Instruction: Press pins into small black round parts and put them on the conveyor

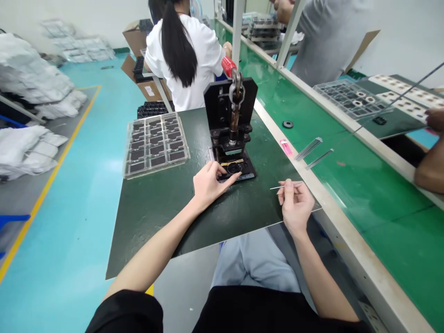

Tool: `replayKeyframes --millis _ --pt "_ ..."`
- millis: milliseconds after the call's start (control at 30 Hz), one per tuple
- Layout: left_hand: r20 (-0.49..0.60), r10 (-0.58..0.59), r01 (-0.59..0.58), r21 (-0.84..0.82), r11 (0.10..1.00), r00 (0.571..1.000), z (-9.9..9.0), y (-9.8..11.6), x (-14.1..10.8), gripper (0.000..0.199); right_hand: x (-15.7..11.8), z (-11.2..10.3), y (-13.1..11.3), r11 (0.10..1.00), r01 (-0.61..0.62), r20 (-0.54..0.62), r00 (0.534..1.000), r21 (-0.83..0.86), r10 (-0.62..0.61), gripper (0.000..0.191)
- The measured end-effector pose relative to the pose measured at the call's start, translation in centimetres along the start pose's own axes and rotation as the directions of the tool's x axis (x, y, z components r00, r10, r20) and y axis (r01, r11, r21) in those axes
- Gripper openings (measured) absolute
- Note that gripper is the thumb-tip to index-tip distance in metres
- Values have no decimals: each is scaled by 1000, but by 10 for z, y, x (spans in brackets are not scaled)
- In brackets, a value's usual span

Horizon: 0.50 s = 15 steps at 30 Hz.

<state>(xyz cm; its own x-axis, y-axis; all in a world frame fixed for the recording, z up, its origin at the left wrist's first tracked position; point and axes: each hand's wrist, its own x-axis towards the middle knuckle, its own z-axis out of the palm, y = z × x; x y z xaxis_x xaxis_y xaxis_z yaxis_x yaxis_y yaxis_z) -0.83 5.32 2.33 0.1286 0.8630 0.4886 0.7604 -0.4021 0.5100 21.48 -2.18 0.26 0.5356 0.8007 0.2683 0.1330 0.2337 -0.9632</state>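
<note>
A black hand press point(231, 120) with a red-gripped lever stands on the dark green work mat point(152, 217). In its base lies a round black part point(235, 168) with a thin ring-like outline. My left hand point(210, 182) rests at the front left of the base, thumb and fingers placed around that part and holding it at the edge. To the right, above the mat, my right hand point(296, 203) pinches a thin metal rod point(275, 188), its tip pointing left toward the press.
A clear compartment tray point(156, 144) of black parts sits left of the press. Right, along the green conveyor point(347, 175), lie bundles of thin rods point(308, 149), a pink item point(286, 147) and a black ring point(287, 124). A co-worker point(187, 60) sits ahead; others work across.
</note>
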Motion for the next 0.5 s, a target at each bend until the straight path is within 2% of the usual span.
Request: replayKeyframes --millis 67,133,200,333,500 --pt "31 98 -97 -34 995 995 0 -5 2 41 1 0 -1 999 35 -25 999 -31 -36 46" --pt "55 188 -186 -48 981 981 1 -10 5 41 2 -1 0 997 59 -43 997 -58 -61 45" --pt "61 233 -231 -43 972 970 2 -15 7 38 3 -2 1 994 77 -30 996 -82 -80 45" --pt "40 263 -262 -32 965 964 4 -19 7 30 4 -2 2 988 106 20 994 -111 -105 45" --pt "12 217 -218 23 976 976 5 -14 3 37 2 -3 2 989 101 40 994 -108 -97 44"
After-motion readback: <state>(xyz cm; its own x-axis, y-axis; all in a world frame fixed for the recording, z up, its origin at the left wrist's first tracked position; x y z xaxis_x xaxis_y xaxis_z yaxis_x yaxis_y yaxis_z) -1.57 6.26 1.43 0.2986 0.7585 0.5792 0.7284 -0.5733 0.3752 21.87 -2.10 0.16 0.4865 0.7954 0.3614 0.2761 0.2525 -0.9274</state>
